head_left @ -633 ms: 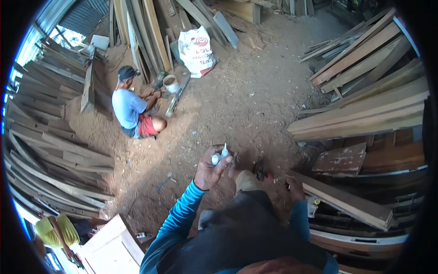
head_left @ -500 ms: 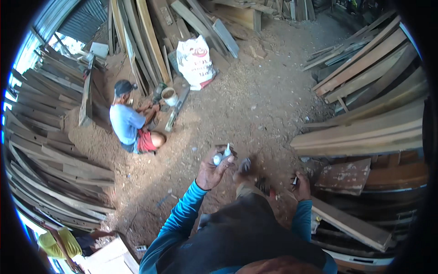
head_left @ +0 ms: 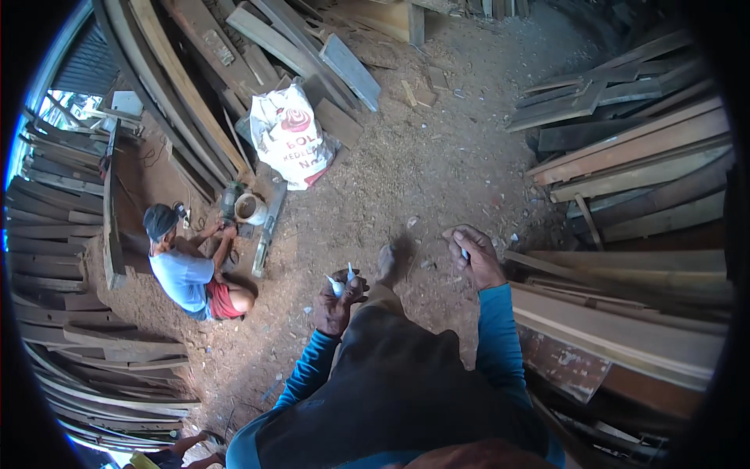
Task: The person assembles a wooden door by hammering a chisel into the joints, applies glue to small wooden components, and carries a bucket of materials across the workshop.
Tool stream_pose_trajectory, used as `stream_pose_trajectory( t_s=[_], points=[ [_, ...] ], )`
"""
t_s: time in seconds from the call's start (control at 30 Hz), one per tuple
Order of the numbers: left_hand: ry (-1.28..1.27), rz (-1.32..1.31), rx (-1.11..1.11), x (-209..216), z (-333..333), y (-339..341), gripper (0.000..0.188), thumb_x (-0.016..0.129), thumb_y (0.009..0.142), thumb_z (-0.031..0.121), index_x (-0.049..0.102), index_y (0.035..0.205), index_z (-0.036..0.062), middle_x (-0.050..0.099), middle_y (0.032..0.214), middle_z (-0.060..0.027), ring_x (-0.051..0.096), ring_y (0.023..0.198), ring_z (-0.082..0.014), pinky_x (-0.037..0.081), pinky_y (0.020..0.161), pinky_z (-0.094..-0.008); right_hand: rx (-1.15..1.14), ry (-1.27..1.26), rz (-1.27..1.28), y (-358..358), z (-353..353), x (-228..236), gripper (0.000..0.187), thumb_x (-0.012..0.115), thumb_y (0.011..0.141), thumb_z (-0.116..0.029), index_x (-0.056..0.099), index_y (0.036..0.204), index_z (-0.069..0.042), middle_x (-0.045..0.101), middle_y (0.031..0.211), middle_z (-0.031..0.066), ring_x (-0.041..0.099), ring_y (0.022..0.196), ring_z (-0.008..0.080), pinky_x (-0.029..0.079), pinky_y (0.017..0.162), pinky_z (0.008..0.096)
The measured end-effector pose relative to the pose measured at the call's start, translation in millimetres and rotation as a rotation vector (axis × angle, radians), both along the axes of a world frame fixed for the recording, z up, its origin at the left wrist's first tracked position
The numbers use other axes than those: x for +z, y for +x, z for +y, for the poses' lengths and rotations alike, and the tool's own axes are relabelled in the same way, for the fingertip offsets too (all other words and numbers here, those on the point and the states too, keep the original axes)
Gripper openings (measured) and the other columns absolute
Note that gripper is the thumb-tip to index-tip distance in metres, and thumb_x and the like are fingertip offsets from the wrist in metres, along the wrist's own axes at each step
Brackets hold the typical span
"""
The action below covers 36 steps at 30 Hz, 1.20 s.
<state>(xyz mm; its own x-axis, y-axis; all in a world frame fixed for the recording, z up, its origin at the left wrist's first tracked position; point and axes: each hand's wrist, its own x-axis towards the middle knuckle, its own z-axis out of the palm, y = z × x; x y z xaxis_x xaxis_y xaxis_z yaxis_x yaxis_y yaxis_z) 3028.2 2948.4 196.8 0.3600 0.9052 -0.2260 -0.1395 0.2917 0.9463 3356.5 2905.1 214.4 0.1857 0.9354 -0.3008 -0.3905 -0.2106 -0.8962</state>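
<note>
My left hand [head_left: 330,311] is closed around two small white bottles [head_left: 337,288] with pointed nozzles that stick up past the fingers. Their lower parts are hidden in the palm. Held out over the dirt floor, my right hand [head_left: 478,259] has its fingers curled round a small pale object [head_left: 465,254], mostly covered, so its kind does not show. My two hands are apart from each other. Between them, a foot [head_left: 387,262] of mine is set forward on the ground.
To the left a person [head_left: 183,266] sits on the floor, handling a power tool [head_left: 230,202] beside a bucket [head_left: 250,209]. A white printed sack [head_left: 291,137] leans on planks. Stacked boards [head_left: 625,313] line my right; curved timbers [head_left: 117,352] line the left.
My right hand has risen from low at my side to out in front. The left hand sits lower and further left, still holding the bottles. The whole view has shifted as I move forward.
</note>
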Motion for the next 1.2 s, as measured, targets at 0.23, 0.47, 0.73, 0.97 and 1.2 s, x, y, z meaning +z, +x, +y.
stream_pose_trajectory(
  t_s=[0.23, 0.47, 0.73, 0.97, 1.2],
  points=[
    [0.147, -0.032, -0.164, -36, 254, 162, 0.041, 0.068, 0.099, 0.031, 0.058, 0.126, 0.0016, 0.068, 0.104, -0.0084, 0.069, 0.097, -0.0177, 0.058, 0.081, -0.0331, -0.350, -0.092, -0.024, 151, 121, -106, 0.024, 0.063, 0.099, -0.022, 0.068, 0.109, -0.001, 0.060, 0.078, 0.0013, 0.054, 0.065, 0.0095, 0.044, 0.057, 0.0250],
    [0.305, -0.130, -0.489, 19, 479, 410, 0.033, 0.066, 0.101, 0.022, 0.058, 0.126, 0.0021, 0.065, 0.105, -0.0053, 0.064, 0.093, -0.0114, 0.056, 0.078, -0.0289, -0.921, -0.212, -0.025, 282, 164, -104, 0.024, 0.061, 0.092, -0.018, 0.069, 0.111, -0.005, 0.063, 0.085, 0.0005, 0.056, 0.068, 0.0108, 0.043, 0.058, 0.0243],
    [0.466, -0.167, -0.622, 14, 653, 653, 0.033, 0.066, 0.101, 0.020, 0.057, 0.128, 0.0028, 0.063, 0.104, -0.0045, 0.063, 0.092, -0.0114, 0.055, 0.079, -0.0291, -1.008, -0.162, -0.039, 503, 310, -185, 0.018, 0.056, 0.095, -0.014, 0.069, 0.101, -0.003, 0.063, 0.081, 0.0036, 0.055, 0.064, 0.0137, 0.043, 0.055, 0.0289],
    [0.173, -0.153, -0.400, -21, 752, 748, 0.031, 0.063, 0.102, 0.021, 0.056, 0.127, 0.0037, 0.068, 0.114, -0.0110, 0.068, 0.104, -0.0208, 0.060, 0.086, -0.0361, -0.549, 0.121, -0.361, 707, 614, -77, 0.020, 0.050, 0.100, -0.014, 0.067, 0.106, -0.006, 0.061, 0.086, 0.0011, 0.051, 0.070, 0.0094, 0.042, 0.061, 0.0264],
    [0.045, -0.109, -0.173, -60, 871, 862, 0.033, 0.066, 0.101, 0.030, 0.057, 0.119, 0.0037, 0.070, 0.107, -0.0087, 0.068, 0.100, -0.0180, 0.059, 0.083, -0.0356, -0.320, 0.101, -0.266, 860, 818, -57, 0.026, 0.045, 0.094, -0.007, 0.068, 0.108, -0.005, 0.062, 0.087, -0.0003, 0.048, 0.066, 0.0065, 0.038, 0.055, 0.0226]
  ],
)
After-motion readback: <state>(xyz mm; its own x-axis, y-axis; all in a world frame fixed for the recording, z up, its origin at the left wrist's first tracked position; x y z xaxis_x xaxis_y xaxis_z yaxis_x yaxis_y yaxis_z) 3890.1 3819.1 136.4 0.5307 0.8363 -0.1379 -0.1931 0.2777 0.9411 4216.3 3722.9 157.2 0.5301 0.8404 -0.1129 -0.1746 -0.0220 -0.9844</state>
